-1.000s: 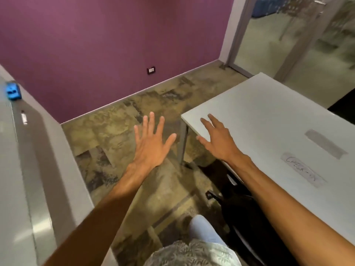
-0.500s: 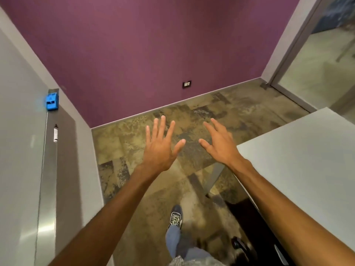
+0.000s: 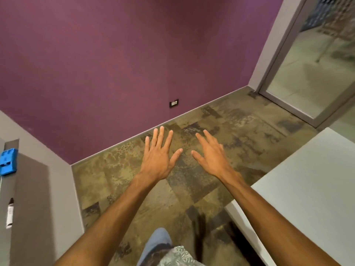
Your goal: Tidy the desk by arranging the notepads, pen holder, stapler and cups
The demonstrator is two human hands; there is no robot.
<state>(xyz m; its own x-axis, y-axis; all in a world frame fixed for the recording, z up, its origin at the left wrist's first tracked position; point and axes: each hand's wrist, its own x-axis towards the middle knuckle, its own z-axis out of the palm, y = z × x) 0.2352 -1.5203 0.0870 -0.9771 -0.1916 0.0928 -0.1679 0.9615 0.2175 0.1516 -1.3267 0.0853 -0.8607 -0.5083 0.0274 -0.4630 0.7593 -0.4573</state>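
The white worktop point(image 3: 307, 189) lies to the right of the right hand point(image 3: 213, 158), apart from it; that hand and the left hand point(image 3: 156, 162) hover released, fingers spread, holding nothing, over a mottled brown floor point(image 3: 240, 129) before a purple wall point(image 3: 115, 64)

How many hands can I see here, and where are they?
2. The left hand is spread open over the carpet floor in the middle. The right hand is just beside it, nearer the white desk, also open. Neither holds anything.
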